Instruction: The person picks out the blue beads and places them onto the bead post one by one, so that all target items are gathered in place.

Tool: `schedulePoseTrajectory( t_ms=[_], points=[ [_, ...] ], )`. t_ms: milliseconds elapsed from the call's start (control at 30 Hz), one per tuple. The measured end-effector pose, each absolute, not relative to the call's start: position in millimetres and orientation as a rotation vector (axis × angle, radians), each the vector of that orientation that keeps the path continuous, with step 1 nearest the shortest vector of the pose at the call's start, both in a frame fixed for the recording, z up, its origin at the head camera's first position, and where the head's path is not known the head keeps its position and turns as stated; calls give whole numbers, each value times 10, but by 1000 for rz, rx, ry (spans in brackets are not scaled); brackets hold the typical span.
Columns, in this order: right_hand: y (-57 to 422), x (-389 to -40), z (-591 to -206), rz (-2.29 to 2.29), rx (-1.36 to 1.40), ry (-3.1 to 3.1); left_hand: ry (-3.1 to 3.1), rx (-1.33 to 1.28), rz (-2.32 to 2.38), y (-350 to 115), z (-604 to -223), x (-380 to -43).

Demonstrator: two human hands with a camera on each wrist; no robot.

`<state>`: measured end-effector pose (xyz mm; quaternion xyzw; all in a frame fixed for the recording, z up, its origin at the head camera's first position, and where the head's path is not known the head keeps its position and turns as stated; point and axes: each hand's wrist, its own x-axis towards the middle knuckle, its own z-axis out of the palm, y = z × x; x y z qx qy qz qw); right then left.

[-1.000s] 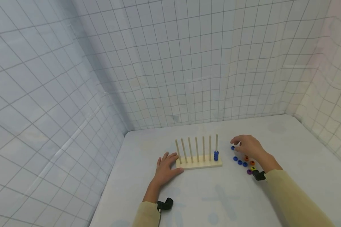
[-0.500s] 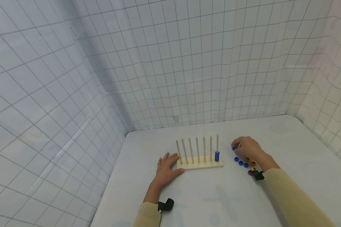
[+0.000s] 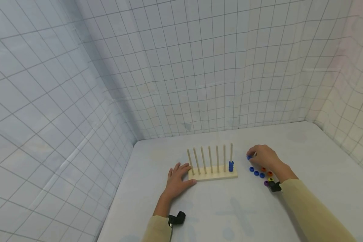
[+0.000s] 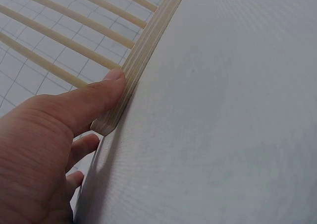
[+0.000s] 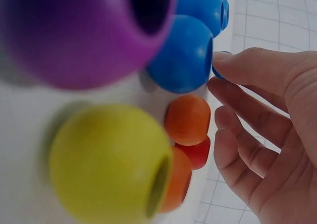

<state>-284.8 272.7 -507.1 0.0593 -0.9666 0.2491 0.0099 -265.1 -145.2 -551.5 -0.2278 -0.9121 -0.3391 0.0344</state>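
Note:
A pale wooden peg rack (image 3: 212,173) with a row of upright pegs stands in the middle of the head view. Blue beads (image 3: 231,166) are stacked on its rightmost peg. My left hand (image 3: 176,181) holds the rack's left end, thumb (image 4: 106,87) along the front of the base and fingers around the far side. To the rack's right, my right hand (image 3: 264,157) pinches a blue bead (image 3: 249,157) between thumb and index finger, low over the table. In the right wrist view that bead is mostly hidden behind the thumb (image 5: 237,65); the other fingers are loosely bent.
Three loose blue beads (image 3: 256,173) lie in front of my right hand. Nearby are orange beads (image 5: 188,119), a red bead (image 5: 198,153), a yellow bead (image 5: 109,162) and a purple bead (image 3: 266,183). Grid-patterned curtains (image 3: 199,67) enclose the white table (image 3: 205,208).
My right thumb and index finger have come together on the blue bead, which lay beneath the fingertips before. My left hand and the rack stay in place.

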Motion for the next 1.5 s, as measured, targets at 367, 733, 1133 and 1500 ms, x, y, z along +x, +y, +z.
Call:
schedulePoseTrajectory(
  t_ms=[367, 733, 1133, 1500],
  points=[
    [2723, -2826, -5064, 760, 206, -2998, -2811, -694, -1043, -1450, -5517, -2656],
    [2684, -2717, -4991, 782, 246, -2949, -2804, -706, -1040, -1452, -5536, -2670],
    [2661, -2656, -4933, 799, 254, -2899, -2810, -697, -1032, -1447, -5535, -2668],
    [2597, -2567, -4833, 804, 259, -2843, -2804, -699, -1033, -1455, -5546, -2670]
  ],
)
